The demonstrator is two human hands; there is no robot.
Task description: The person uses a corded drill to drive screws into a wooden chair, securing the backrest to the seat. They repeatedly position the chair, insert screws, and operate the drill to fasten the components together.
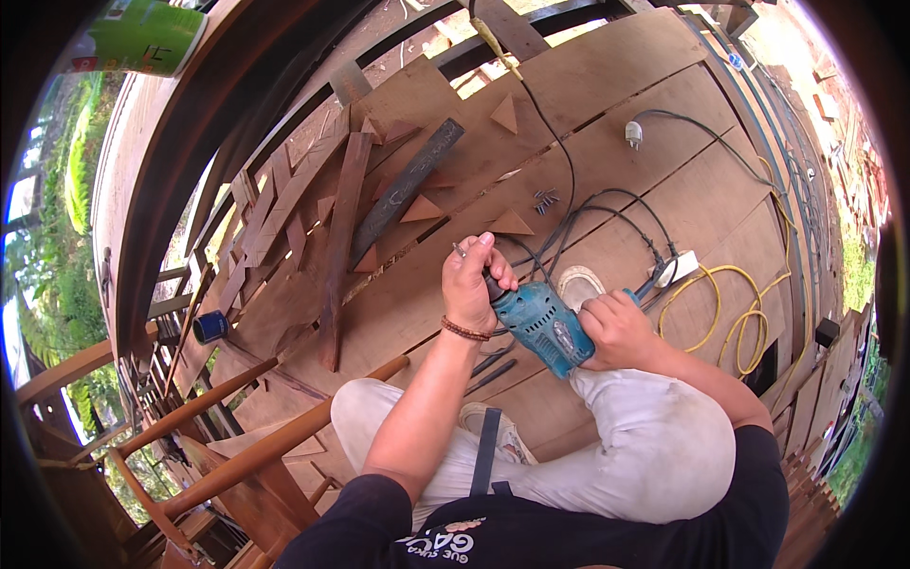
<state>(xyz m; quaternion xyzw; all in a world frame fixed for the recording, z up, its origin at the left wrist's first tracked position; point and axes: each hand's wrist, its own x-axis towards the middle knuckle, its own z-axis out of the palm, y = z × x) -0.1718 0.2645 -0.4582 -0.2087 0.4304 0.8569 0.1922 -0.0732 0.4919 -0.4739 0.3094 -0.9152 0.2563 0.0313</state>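
Plank floor [607,142]: cables [607,213], screws [544,200], wood offcuts [422,211] beyond drill [542,325].

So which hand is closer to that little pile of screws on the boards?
Left. The left hand is just below the screws; the right hand grips the blue drill farther down.

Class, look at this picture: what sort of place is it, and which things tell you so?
Probably an open-air woodworking site: a blue electric drill in the person's hands, cut wooden triangles and planks on a board floor, greenery beyond.
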